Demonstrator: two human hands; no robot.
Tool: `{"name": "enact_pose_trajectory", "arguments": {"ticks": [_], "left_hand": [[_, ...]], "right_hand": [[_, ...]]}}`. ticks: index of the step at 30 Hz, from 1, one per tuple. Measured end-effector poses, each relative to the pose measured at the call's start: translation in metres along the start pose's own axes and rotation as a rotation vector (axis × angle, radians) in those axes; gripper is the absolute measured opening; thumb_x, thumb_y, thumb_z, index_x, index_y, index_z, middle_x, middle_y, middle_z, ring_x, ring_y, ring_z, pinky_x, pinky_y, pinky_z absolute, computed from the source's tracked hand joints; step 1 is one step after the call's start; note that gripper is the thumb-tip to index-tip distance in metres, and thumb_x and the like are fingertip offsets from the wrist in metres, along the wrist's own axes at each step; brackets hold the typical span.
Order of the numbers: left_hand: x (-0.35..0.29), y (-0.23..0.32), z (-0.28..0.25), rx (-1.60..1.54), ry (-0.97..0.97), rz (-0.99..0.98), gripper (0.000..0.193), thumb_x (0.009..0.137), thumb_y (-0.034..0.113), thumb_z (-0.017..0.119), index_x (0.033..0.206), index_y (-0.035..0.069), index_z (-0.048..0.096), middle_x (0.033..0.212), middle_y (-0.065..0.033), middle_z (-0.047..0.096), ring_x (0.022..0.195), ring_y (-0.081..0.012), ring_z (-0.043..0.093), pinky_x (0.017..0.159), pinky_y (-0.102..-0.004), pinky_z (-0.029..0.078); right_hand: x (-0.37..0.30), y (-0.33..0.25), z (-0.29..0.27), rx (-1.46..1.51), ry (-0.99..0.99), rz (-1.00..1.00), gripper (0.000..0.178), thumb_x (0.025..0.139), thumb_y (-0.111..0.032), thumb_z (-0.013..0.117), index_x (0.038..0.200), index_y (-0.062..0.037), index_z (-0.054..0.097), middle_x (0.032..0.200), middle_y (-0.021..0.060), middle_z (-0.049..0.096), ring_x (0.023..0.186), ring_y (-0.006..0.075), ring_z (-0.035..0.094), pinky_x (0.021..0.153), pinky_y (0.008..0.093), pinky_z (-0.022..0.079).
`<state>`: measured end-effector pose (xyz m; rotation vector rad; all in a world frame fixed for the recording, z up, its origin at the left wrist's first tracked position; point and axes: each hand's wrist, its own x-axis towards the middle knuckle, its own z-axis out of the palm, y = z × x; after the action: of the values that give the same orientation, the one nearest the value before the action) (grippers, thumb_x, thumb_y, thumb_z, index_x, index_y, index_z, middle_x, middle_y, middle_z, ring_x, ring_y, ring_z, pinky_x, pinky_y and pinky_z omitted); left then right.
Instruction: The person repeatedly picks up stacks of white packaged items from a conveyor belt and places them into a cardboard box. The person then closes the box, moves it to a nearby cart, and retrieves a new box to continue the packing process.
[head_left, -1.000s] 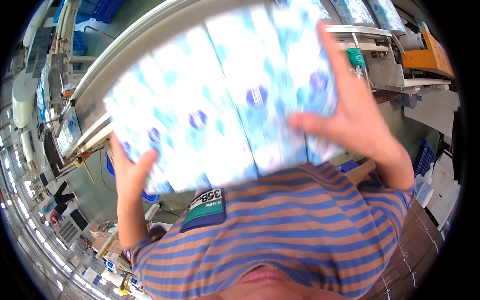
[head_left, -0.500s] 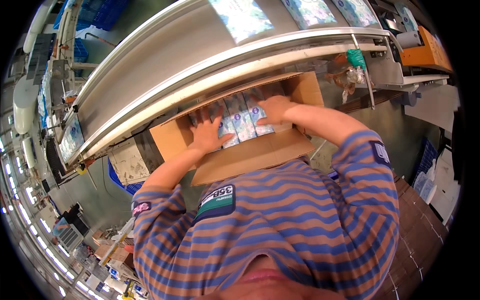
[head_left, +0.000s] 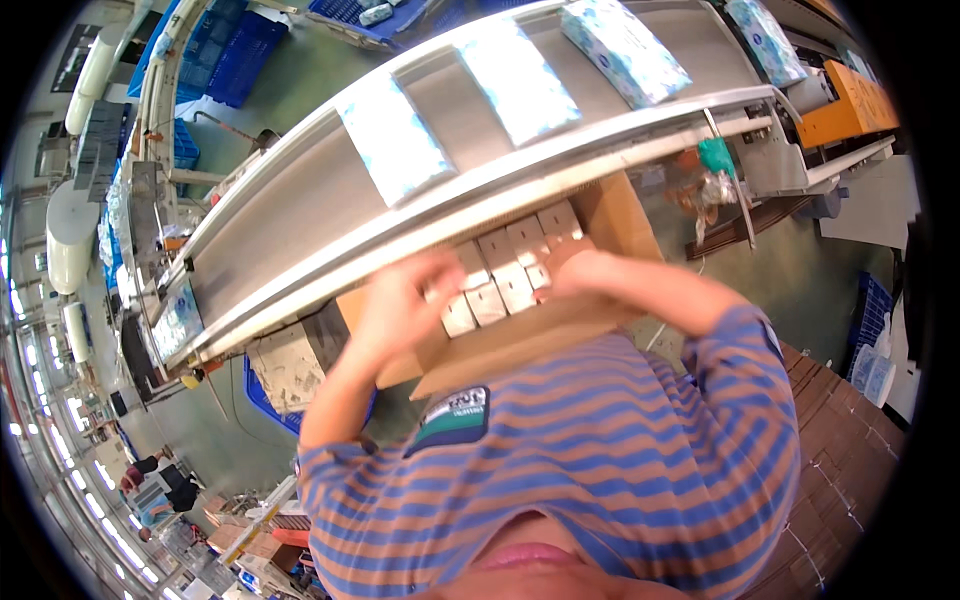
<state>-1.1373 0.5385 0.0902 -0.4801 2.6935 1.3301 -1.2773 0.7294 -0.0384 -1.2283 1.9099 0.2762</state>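
A brown cardboard carton [head_left: 622, 222] stands against my front, its top flaps spread. Rows of small pale boxes [head_left: 487, 303] fill it, their whitish ends facing up. My left hand [head_left: 408, 300] is raised over the carton's left end, its fingers smeared by motion; whether it holds anything is unclear. At the right end my right hand [head_left: 572, 266] reaches into the carton, its thumb and fingers apart against the pale boxes. Part of those fingers is blurred.
Beyond the carton runs a conveyor [head_left: 290, 215] with a metal rail, carrying several blue-and-white patterned packs [head_left: 395, 140]. An orange machine part [head_left: 848, 108] sits at its right end. Below the conveyor's left side are a blue crate [head_left: 262, 395] and a worn panel [head_left: 290, 365].
My left hand has lifted off the carton's contents. Pale box ends now show where patterned faces showed before. More packs have come along the conveyor, farther left; the whole view has shifted.
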Motion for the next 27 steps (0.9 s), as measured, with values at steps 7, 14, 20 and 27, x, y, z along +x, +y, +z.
{"name": "enact_pose_trajectory", "arguments": {"ticks": [7, 14, 20, 27], "left_hand": [[0.085, -0.108, -0.044, 0.537, 0.684, -0.522, 0.102, 0.064, 0.044, 0.071, 0.14, 0.002, 0.017, 0.136, -0.0271, 0.028, 0.118, -0.0426, 0.039, 0.096, -0.0464, 0.037], [0.107, -0.094, -0.046, -0.549, 0.495, -0.348, 0.057, 0.075, 0.027, 0.061, 0.124, 0.001, 0.044, 0.109, -0.0105, 0.056, 0.095, -0.0215, 0.055, 0.082, -0.0321, 0.044], [0.104, -0.08, -0.04, -0.273, 0.613, -0.308, 0.089, 0.061, 0.05, 0.076, 0.122, -0.003, 0.041, 0.113, -0.019, 0.056, 0.105, -0.0267, 0.055, 0.089, -0.0336, 0.043], [0.163, -0.03, 0.008, -0.485, 0.546, -0.086, 0.082, 0.062, 0.035, 0.081, 0.119, -0.005, 0.039, 0.11, -0.0162, 0.056, 0.101, -0.0254, 0.056, 0.087, -0.0349, 0.043]], "right_hand": [[-0.031, -0.051, -0.139, 0.525, 0.758, -0.646, 0.04, 0.078, -0.033, 0.065, 0.102, -0.001, 0.06, 0.1, 0.018, 0.061, 0.091, 0.0317, 0.059, 0.079, 0.0375, 0.046], [0.095, -0.043, -0.174, 0.669, 0.91, 0.001, 0.101, 0.056, -0.047, 0.077, 0.134, -0.0046, 0.029, 0.117, 0.0209, 0.044, 0.107, 0.0359, 0.049, 0.088, 0.0397, 0.043], [0.032, -0.009, -0.192, 0.475, 1.195, 0.025, 0.078, 0.063, -0.049, 0.073, 0.125, -0.0081, 0.05, 0.113, 0.0169, 0.054, 0.106, 0.0296, 0.052, 0.088, 0.039, 0.042], [-0.024, 0.065, -0.197, 0.485, 1.018, -0.03, 0.069, 0.068, -0.05, 0.068, 0.124, -0.0125, 0.052, 0.106, 0.0155, 0.056, 0.101, 0.0301, 0.054, 0.086, 0.0391, 0.043]]}}
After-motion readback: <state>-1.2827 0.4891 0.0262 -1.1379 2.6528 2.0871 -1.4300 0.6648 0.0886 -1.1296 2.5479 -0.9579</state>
